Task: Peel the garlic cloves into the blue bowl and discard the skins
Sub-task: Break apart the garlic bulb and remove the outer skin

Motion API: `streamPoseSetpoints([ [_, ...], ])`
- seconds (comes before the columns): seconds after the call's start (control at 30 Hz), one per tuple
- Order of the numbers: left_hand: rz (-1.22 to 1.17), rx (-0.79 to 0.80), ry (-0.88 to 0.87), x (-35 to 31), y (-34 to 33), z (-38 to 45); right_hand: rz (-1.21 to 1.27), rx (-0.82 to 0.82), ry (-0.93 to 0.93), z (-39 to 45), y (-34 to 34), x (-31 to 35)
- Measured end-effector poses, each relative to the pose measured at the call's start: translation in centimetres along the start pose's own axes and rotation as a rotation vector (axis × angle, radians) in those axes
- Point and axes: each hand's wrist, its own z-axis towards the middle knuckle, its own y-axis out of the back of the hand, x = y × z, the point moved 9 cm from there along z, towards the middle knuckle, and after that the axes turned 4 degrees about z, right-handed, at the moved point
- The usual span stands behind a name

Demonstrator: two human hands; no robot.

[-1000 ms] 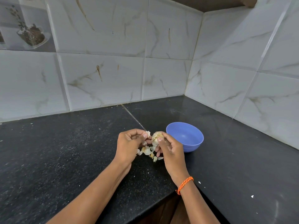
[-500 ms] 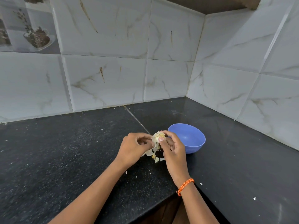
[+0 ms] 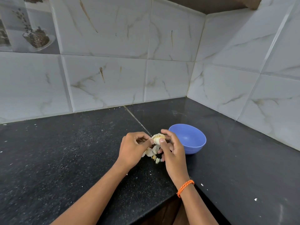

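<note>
Item: garlic bulb (image 3: 157,138), partly stripped, pale and papery. Location: held above the table (image 3: 65,151), just left of the blue bowl (image 3: 188,138), between both hands.

Right hand (image 3: 172,151): fingers curled round the bulb, thumb pressed on its near face, forefinger arched over the top. Left hand (image 3: 134,147): fingers curled, thumb and fingertips pinching at the bulb's left side, apparently on a flap of skin or a clove; which of the two cannot be told.

Loose skins (image 3: 151,152): a small heap of white flakes on the table directly beneath the hands, with scattered crumbs nearby.

Blue bowl: upright, interior appears to hold nothing yet.

Handling notes (judgement): bulb is light and firm at the core, but the outer paper is brittle, dry and tears in fragments. Cloves are stiff yet bruise under hard squeezing, and become slightly tacky once bared. Best hold is a cradle round the body with one hand, while the other pries at the root end or at a seam between cloves. Skins are near weightless and drift easily; gather them by sweeping, not by pinching singly.
</note>
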Motion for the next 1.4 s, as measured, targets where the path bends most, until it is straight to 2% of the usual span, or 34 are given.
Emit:
streamPoseSetpoints([
  [0.23,-0.046,-0.004,0.008,0.2,0.2,0.1,-0.013,0.062,0.014,0.1,-0.4,0.3],
  [0.4,-0.101,0.011,0.021,0.1,-0.1,-0.1,0.015,0.044,0.041,0.2,-0.2,0.2],
  [0.53,-0.172,-0.069,0.093,0.5,1.1,0.0,0.101,0.025,-0.008,0.2,0.5,-0.4],
  [0.67,0.185,-0.083,0.029,0.9,2.1,0.7,0.122,0.016,-0.009,0.2,0.3,-0.3],
  [0.87,0.395,-0.132,-0.019,0.0,2.3,0.4,0.088,-0.002,0.009,0.2,0.5,-0.2],
  [1.0,0.336,-0.059,-0.008,0.1,1.6,0.4,0.064,-0.005,0.009,0.3,0.5,-0.4],
  [1.4,0.156,-0.003,-0.038,0.7,1.2,1.0,0.039,-0.004,0.026,0.3,0.3,-0.6],
])
